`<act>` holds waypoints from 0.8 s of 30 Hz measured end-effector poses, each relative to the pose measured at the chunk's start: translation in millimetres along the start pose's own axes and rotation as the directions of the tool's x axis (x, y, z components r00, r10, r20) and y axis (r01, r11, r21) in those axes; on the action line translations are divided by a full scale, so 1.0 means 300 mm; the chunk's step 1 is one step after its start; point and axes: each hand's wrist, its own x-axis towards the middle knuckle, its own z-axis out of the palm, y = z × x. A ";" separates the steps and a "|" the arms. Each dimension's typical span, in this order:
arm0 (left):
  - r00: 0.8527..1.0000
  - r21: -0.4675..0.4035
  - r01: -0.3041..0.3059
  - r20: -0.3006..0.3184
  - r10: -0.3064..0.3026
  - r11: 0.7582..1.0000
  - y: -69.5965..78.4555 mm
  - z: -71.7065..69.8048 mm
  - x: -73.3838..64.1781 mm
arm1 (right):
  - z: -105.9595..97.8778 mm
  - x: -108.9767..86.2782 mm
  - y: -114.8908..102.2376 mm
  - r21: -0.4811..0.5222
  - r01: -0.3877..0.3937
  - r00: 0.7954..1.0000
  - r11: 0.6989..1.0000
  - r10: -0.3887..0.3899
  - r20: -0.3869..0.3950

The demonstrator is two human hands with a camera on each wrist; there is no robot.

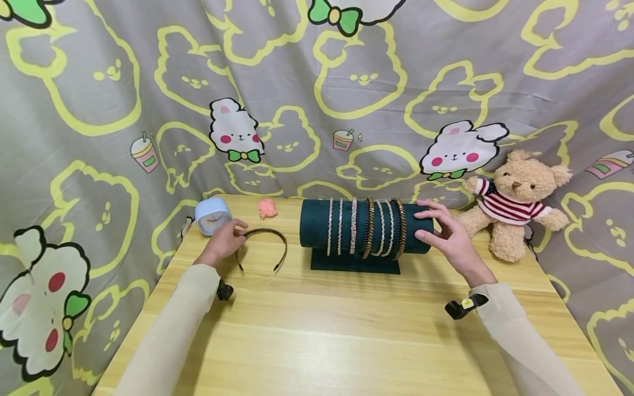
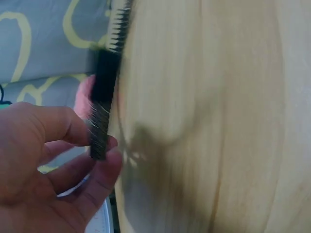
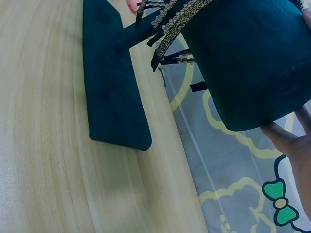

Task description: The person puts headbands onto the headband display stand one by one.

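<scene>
My left hand (image 1: 227, 241) pinches a dark beaded headband (image 1: 269, 230) by its left side, over the table's left part. In the left wrist view, thumb and fingers of the left hand (image 2: 63, 165) hold the band (image 2: 101, 124), whose inner side carries small comb teeth. My right hand (image 1: 453, 242) touches the right end of a dark green velvet roll stand (image 1: 312, 223), thumb in front and fingers over the top. Several sparkling headbands (image 1: 354, 225), silver and bronze, hang round the roll. The right wrist view shows the stand's flat base (image 3: 112, 87) on the wood.
A light blue clock (image 1: 212, 214) stands just behind the left hand. Near it lies a small pink object (image 1: 267, 208). At the back right sits a teddy bear (image 1: 517, 203) in a striped shirt. A patterned curtain (image 1: 297, 82) hangs behind the wooden table (image 1: 317, 335).
</scene>
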 end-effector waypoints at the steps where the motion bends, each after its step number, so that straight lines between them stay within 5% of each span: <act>1: 1.000 -0.006 0.007 0.003 -0.007 1.000 0.001 -0.003 -0.005 | 0.001 0.000 -0.001 -0.005 -0.002 1.000 1.000 0.002 0.000; 10: 0.998 -0.011 0.032 0.050 -0.032 0.999 0.008 -0.033 -0.031 | 0.002 0.005 0.002 0.005 0.002 1.000 1.000 -0.002 0.001; 14: 0.993 -0.084 0.044 0.115 -0.034 0.995 0.001 -0.046 -0.041 | 0.000 0.005 0.005 0.012 0.005 1.000 1.000 -0.005 0.003; 24: 0.962 -0.250 0.209 0.228 -0.152 0.946 -0.009 -0.058 -0.053 | -0.003 0.004 0.008 0.015 0.008 1.000 1.000 -0.008 0.003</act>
